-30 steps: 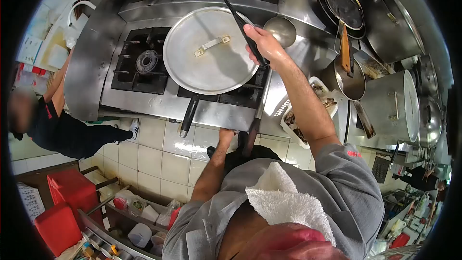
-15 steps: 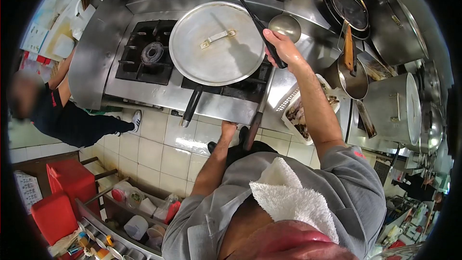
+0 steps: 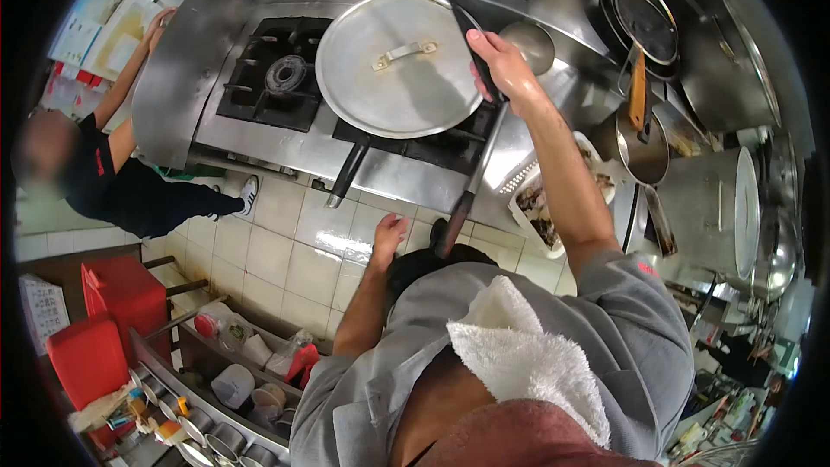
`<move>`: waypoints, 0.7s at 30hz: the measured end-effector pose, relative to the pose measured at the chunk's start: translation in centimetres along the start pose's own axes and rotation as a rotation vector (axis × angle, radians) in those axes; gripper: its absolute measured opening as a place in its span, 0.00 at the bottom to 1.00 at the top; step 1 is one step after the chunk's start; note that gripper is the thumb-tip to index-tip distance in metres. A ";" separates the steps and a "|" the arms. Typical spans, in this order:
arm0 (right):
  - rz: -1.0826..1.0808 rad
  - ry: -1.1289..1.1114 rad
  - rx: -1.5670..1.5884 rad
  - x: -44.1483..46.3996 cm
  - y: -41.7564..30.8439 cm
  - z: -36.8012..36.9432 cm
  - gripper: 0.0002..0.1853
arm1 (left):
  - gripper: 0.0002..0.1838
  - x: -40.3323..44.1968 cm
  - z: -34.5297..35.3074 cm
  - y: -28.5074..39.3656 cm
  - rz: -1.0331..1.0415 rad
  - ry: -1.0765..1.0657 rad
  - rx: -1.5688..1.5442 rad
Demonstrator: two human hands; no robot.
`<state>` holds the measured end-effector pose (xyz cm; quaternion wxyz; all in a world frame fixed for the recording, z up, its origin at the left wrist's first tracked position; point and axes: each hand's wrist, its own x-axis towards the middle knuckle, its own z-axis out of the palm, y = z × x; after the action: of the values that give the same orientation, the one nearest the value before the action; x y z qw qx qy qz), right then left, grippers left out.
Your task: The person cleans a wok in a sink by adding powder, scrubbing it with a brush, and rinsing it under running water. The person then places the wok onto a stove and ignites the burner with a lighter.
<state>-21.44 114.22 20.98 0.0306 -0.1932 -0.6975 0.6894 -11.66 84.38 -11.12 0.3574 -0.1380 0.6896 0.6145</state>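
Note:
My right hand (image 3: 501,69) is wrapped round a long, thin black utensil (image 3: 450,2) whose kind I cannot make out. It slants over the right edge of a large round metal lid (image 3: 359,78) on the stove. From beneath the lid sticks out a black pan handle (image 3: 349,171). Just past my right hand lies a round metal bowl (image 3: 529,45), and a long shaft with a wooden grip (image 3: 456,225) reaches over the front edge. My left hand (image 3: 389,238) hangs in front of the stove, fingers loosely bent, with nothing visible in it.
Left of the lid is a bare burner (image 3: 285,75). A white tray of food (image 3: 540,207) lies below my right forearm. Pots (image 3: 692,199) and a wooden-handled strainer (image 3: 637,91) crowd the right. At far left another person (image 3: 108,164) reaches over a counter. Red bins (image 3: 121,303) stand lower left.
My left hand has drawn back from the stove's front edge toward my body. My right hand still grips the black utensil, and the whole view has shifted slightly.

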 end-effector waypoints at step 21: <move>-0.041 -1.049 -0.026 -21.7 6.9 28.9 0.24 | 0.25 -28.9 -7.3 9.4 0.720 0.438 -0.529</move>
<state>-8.78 79.81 17.74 -0.3119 0.1911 -0.6313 0.6838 0.51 72.18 15.02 -0.0778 -0.1029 0.5729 0.8094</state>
